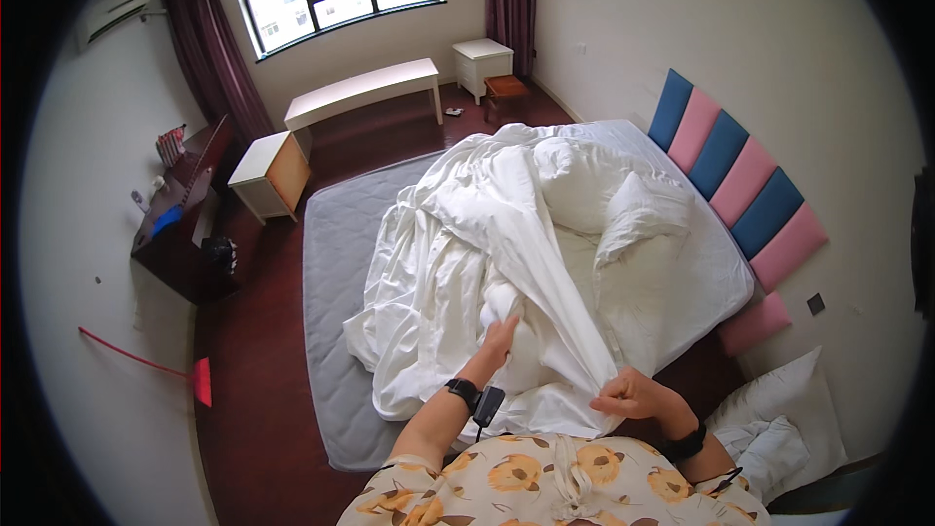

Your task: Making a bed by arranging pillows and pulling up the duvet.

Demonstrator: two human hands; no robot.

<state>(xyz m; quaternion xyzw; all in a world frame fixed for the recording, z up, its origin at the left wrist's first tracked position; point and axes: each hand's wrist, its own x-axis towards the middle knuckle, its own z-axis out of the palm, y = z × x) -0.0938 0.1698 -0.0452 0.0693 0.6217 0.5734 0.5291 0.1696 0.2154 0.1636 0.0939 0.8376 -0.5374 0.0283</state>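
Observation:
A rumpled white duvet cover lies heaped over the middle of the bed. My left hand is at an opening between its folds, against a bunched white part; the fingertips are partly hidden, so its grip cannot be told. At the near right, my right hand pinches the edge of the white fabric, which stretches in a long fold up towards the far side. White pillows rest beyond, towards the headboard side. Both wrists wear black bands, and a small black device hangs by the left one.
The grey mattress shows at left. A blue and pink padded headboard is on the right wall, with a white pillow below it. White cabinet, dark desk, red broom and wooden stool stand around.

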